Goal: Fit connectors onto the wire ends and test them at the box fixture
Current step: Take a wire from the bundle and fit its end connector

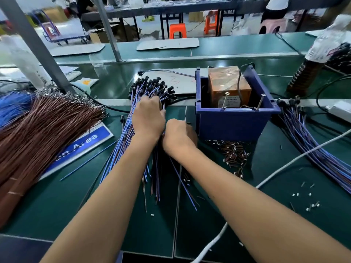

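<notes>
Head view, bench station. My left hand [148, 118] lay knuckles-up on the fanned bundle of blue and purple wires [125, 141], its fingers curled down into the strands near their black-capped ends [152, 84]; it gripped a bunch of them. Just beyond those fingertips the caps spread out in an arc.

My right hand [178, 137] sat just beside the left, touching it at the wrist side, closed in a fist-like curl. The fingers were turned away from the camera, so I could not tell what, if anything, they pinched. Loose wire tails ran back from under both hands toward me.

Right of the right-hand fingers, nearly touching the knuckles, stood the blue box fixture [233, 122], with an orange block [228, 84] inside and two screws [260, 101] upright at its near rim. Near its base, to the right of my right wrist, lay a scatter of small connectors [235, 154] on the green mat [209, 224].

Well left of the left-hand fingers: a thick sheaf of brown wires [41, 133] over a blue sign [85, 147]. Far right: a second bundle of blue wires [315, 147] and a white cable [284, 166].
</notes>
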Tool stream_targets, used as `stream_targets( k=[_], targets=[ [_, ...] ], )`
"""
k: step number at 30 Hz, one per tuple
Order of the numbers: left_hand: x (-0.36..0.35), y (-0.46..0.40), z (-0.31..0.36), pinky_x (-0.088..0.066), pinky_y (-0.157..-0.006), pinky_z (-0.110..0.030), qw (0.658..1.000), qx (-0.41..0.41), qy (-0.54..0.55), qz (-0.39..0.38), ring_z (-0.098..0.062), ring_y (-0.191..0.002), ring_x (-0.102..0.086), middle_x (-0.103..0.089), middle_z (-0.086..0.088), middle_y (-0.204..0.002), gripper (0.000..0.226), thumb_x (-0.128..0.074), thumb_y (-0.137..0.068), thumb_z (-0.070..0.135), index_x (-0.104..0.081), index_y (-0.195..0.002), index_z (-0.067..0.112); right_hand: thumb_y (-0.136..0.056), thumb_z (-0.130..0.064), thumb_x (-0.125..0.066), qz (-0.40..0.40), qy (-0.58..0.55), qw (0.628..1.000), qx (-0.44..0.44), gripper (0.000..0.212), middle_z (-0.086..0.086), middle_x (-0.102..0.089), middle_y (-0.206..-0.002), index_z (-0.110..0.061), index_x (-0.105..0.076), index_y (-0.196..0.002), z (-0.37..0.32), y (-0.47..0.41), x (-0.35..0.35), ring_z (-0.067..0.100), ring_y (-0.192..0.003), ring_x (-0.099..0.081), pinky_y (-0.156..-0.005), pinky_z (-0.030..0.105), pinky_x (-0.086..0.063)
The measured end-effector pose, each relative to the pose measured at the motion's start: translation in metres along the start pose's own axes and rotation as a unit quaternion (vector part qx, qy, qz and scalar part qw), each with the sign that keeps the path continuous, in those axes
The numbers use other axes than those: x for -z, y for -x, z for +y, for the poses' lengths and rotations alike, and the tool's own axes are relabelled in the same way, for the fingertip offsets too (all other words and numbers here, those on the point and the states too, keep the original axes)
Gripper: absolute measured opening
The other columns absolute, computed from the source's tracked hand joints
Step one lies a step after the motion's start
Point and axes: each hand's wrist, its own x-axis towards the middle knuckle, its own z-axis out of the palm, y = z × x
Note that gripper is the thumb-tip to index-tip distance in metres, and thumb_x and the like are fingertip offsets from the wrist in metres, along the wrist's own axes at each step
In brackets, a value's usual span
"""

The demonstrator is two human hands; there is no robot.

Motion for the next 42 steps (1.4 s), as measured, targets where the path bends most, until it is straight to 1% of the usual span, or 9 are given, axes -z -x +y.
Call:
stream_targets(
  k=[3, 7, 12, 14, 18, 25, 31, 36, 42],
  targets=[
    [-0.003, -0.003, 0.01, -0.053, -0.086, -0.045, 0.992, 0.009, -0.079, -0.099, -0.039, -0.114, -0.064, -0.067, -0.018, -0.118, 0.042, -0.069, -0.095, 0.044, -0.069, -0.116, 0.008, -0.1, -0.012, -0.048, -0.022, -0.059, 0.998, -0.005, 0.013, 0.016, -0.069, -0.105, -0.015, -0.058, -0.091, 0.002, 0.003, 0.005, 0.031, -0.082, -0.052, -0.07, 0.033, -0.038],
    [-0.005, -0.004, 0.018, -0.044, -0.074, -0.039, 0.989, 0.029, -0.088, -0.111, -0.041, -0.112, -0.065, -0.065, -0.019, -0.121, 0.025, -0.063, -0.095, 0.021, -0.063, -0.116, 0.007, -0.088, -0.016, -0.061, -0.02, -0.103, 0.994, 0.008, 0.018, 0.007, -0.061, -0.078, -0.018, -0.051, -0.074, 0.01, 0.011, 0.014, 0.036, -0.078, -0.06, -0.067, 0.033, -0.044],
    [0.007, -0.014, 0.022, -0.045, -0.071, -0.039, 0.958, 0.171, 0.198, -0.115, -0.046, -0.099, -0.065, -0.069, -0.03, -0.107, 0.026, -0.052, -0.091, 0.011, -0.066, -0.101, -0.008, -0.101, -0.035, -0.062, 0.035, -0.148, 0.987, 0.051, 0.033, 0.011, -0.065, -0.119, -0.012, -0.057, -0.124, 0.023, 0.019, 0.018, 0.033, -0.11, -0.061, -0.092, 0.042, -0.052],
    [0.018, -0.012, 0.028, -0.039, -0.059, -0.037, 0.896, 0.228, 0.369, -0.092, -0.035, -0.071, -0.059, -0.068, -0.022, -0.086, 0.023, -0.047, -0.095, 0.005, -0.066, -0.091, -0.006, -0.103, -0.041, -0.06, 0.04, -0.191, 0.978, 0.072, 0.036, 0.008, -0.07, -0.116, -0.015, -0.061, -0.128, 0.022, 0.025, 0.024, 0.029, -0.108, -0.064, -0.093, 0.042, -0.053],
    [0.044, -0.001, 0.049, -0.028, -0.042, -0.021, 0.639, 0.292, 0.711, 0.005, -0.01, -0.046, -0.039, -0.051, 0.0, -0.067, 0.02, -0.037, -0.108, 0.011, -0.046, -0.09, 0.012, -0.105, -0.028, -0.06, 0.039, -0.304, 0.943, 0.127, 0.027, -0.003, -0.069, -0.075, -0.018, -0.07, -0.082, 0.023, 0.033, 0.039, 0.016, -0.072, -0.06, -0.071, 0.04, -0.052],
    [0.083, -0.001, 0.058, -0.029, -0.041, -0.02, 0.419, 0.23, 0.875, 0.075, -0.009, -0.044, -0.034, -0.046, 0.001, -0.068, 0.02, -0.03, -0.113, 0.02, -0.04, -0.097, 0.015, -0.112, -0.023, -0.047, -0.167, -0.532, 0.825, 0.091, 0.016, 0.008, -0.076, -0.077, -0.013, -0.055, -0.102, 0.038, 0.042, 0.081, 0.019, -0.061, -0.067, -0.066, 0.033, -0.051],
    [0.077, 0.002, 0.051, -0.021, -0.04, -0.02, 0.499, 0.295, 0.801, 0.15, -0.008, -0.043, -0.025, -0.042, 0.004, -0.064, 0.006, -0.031, -0.112, 0.018, -0.033, -0.112, 0.012, -0.106, -0.017, -0.06, -0.121, -0.364, 0.909, 0.164, 0.024, 0.002, -0.069, -0.064, -0.007, -0.073, -0.088, 0.076, 0.047, 0.102, 0.01, -0.054, -0.055, -0.055, 0.018, -0.047],
    [0.07, 0.0, 0.041, -0.018, -0.039, -0.021, 0.505, 0.317, 0.779, 0.193, -0.01, -0.042, -0.023, -0.033, 0.003, -0.062, 0.006, -0.031, -0.111, 0.016, -0.032, -0.108, 0.01, -0.108, -0.036, -0.055, -0.184, -0.349, 0.909, 0.136, 0.03, 0.008, -0.078, -0.089, -0.011, -0.072, -0.11, 0.103, 0.05, 0.108, 0.013, -0.061, -0.057, -0.06, 0.02, -0.05],
    [0.053, 0.007, 0.061, -0.013, -0.039, -0.019, 0.482, 0.32, 0.799, 0.165, -0.011, -0.042, -0.02, -0.027, 0.003, -0.063, 0.015, -0.028, -0.107, 0.012, -0.031, -0.093, 0.016, -0.106, -0.045, -0.055, -0.183, -0.077, 0.961, 0.194, 0.027, -0.001, -0.071, -0.082, -0.027, -0.073, -0.097, 0.091, 0.048, 0.09, 0.007, -0.063, -0.059, -0.063, 0.029, -0.047]
  ],
)
